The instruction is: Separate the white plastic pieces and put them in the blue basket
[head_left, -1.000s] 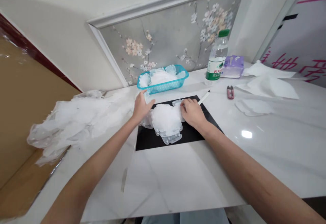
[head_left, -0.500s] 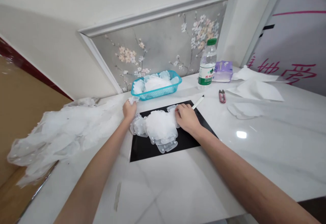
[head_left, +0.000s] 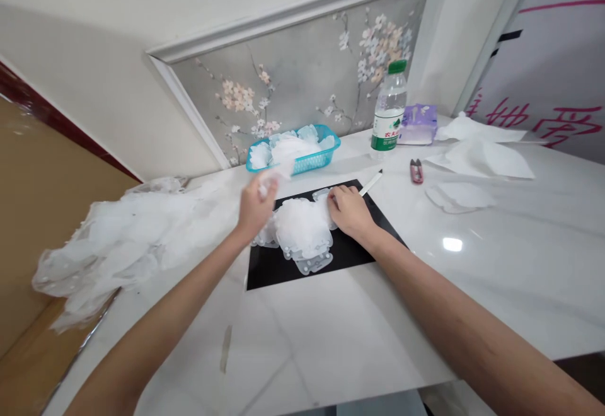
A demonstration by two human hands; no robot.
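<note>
A pile of white gauzy pieces with clear plastic tabs lies on a black mat on the white table. My right hand rests on the pile's right edge, fingers curled down on it. Raised above the mat's left corner, my left hand is closed on a small white piece, blurred by motion. A teal basket with more white pieces stands just behind.
A big heap of white netting hangs over the table's left edge. A water bottle, a purple tissue pack, small red snips, a white stick and white paper sheets lie at the back right.
My left hand left the pile's left side, closed on a small white piece and lifted it toward the basket. My right hand stayed on the pile.
</note>
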